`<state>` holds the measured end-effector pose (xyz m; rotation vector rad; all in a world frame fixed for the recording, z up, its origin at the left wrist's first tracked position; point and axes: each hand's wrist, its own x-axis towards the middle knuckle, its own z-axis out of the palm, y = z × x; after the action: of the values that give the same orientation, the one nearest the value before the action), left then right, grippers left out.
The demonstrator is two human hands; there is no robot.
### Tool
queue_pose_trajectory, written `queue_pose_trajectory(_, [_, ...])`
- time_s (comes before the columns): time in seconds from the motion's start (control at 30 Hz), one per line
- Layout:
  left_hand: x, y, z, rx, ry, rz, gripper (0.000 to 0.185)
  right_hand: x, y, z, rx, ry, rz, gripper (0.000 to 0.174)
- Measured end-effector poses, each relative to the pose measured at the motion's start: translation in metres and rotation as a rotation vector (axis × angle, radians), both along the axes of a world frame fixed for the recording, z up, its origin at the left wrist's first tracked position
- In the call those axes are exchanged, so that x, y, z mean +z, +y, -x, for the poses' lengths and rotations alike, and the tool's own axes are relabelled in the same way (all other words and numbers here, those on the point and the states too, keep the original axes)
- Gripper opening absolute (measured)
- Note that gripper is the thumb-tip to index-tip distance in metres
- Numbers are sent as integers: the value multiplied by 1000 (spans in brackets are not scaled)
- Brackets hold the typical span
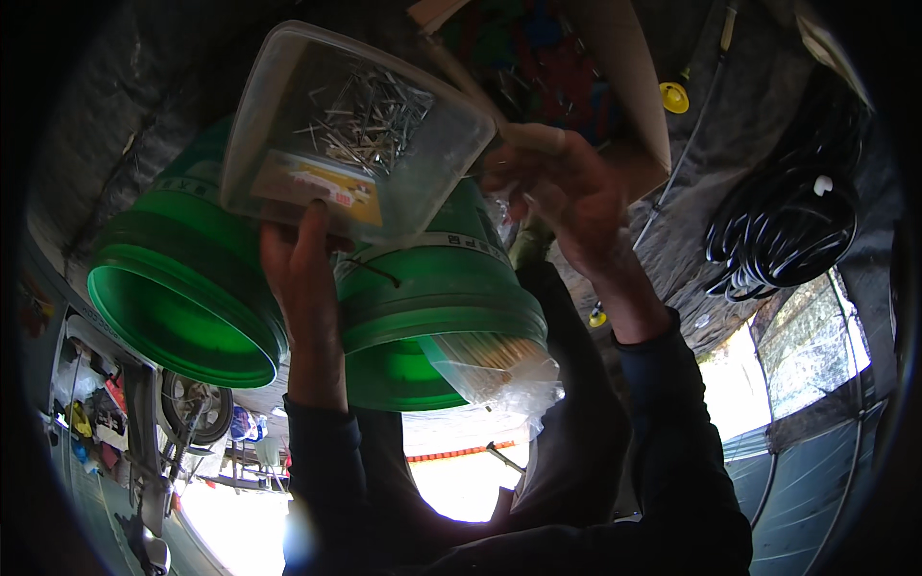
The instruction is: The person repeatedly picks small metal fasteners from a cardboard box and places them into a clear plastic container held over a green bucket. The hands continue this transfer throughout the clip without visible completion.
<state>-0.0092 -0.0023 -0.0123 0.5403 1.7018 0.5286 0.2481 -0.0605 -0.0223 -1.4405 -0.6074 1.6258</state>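
Observation:
My left hand (306,266) holds a clear plastic tub (450,144) by its near edge, thumb on the rim side. Inside the tub lie many thin metal pins or nails (374,119) and a yellow printed card (360,194). Just right of the tub is my right hand (576,194), fingers bent and blurred; a pale wrap covers one finger, and whether it grips anything small is unclear. Below the tub stand two green plastic buckets (187,288) (439,302). A clear bag of thin wooden sticks (497,360) pokes out of the right one.
An open cardboard box (634,86) with dark red, blue and green items is beyond my right hand. A coil of black cable or hose (785,223) lies right, near a thin rod (684,151) and a yellow disc (674,97). A wheel (196,407) shows lower left.

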Motion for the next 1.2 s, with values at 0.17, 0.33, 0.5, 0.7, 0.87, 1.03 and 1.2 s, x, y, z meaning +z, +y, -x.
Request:
queue_pose_trajectory(0.17, [0,-1,1,16,-20,-16,36,-120,-6,-36,5,-962,206,30])
queue_pose_trajectory(0.33, [2,0,2,21,-14,3,35,-195,-28,-61,276,-1370,13,42])
queue_pose_trajectory(0.5, [4,0,-1,31,-22,19,36,-205,-19,-64,885,-1499,421,44])
queue_pose_trajectory(0.7, [5,1,-3,23,-18,21,37,-194,-18,-64,1326,-2014,127,32])
queue_pose_trajectory(0.87, [5,2,-3,32,-18,21,38,-122,-45,-55,206,-1254,133,14])
queue_pose_trajectory(1.03, [3,0,-1,25,-3,20,39,-34,-41,-20,-20,-871,-39,10])
queue_pose_trajectory(1.2, [2,1,-1,11,-14,19,39,-33,-16,-8,187,-746,-244,13])
